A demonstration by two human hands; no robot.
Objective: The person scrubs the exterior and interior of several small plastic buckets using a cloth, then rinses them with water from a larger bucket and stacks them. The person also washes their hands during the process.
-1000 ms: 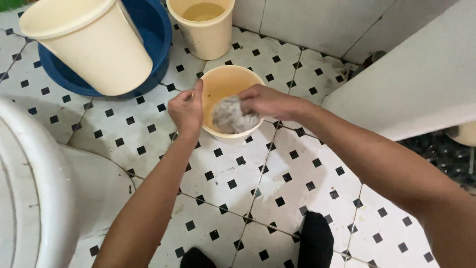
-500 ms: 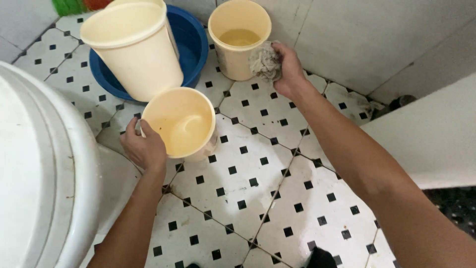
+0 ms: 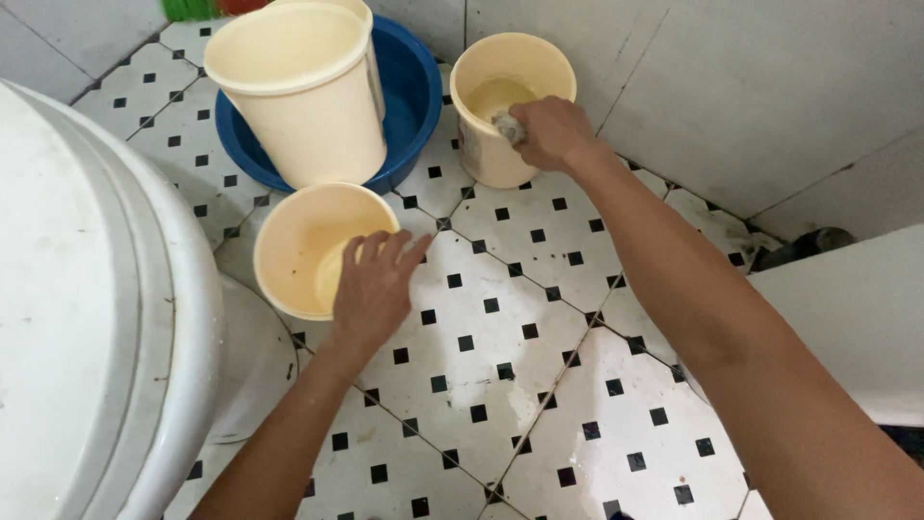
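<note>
Cream bowl (image 3: 313, 246) tilts under the loose, spread left hand (image 3: 375, 289) and might tip, while the right hand (image 3: 549, 130), clenched on a rag (image 3: 507, 125), could spill the bucket (image 3: 510, 106).

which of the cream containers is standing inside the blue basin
The tall cream bucket at the top left; it alone stands in the blue basin. The other two cream containers stand on the tiled floor.

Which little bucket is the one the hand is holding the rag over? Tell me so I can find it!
Find the big blue basin at the top. Just to its right, by the grey wall, stands a small cream bucket with liquid inside. The right hand dips a rag over its rim; the other buckets are either taller and sitting in the basin or tipped toward the left hand.
</note>
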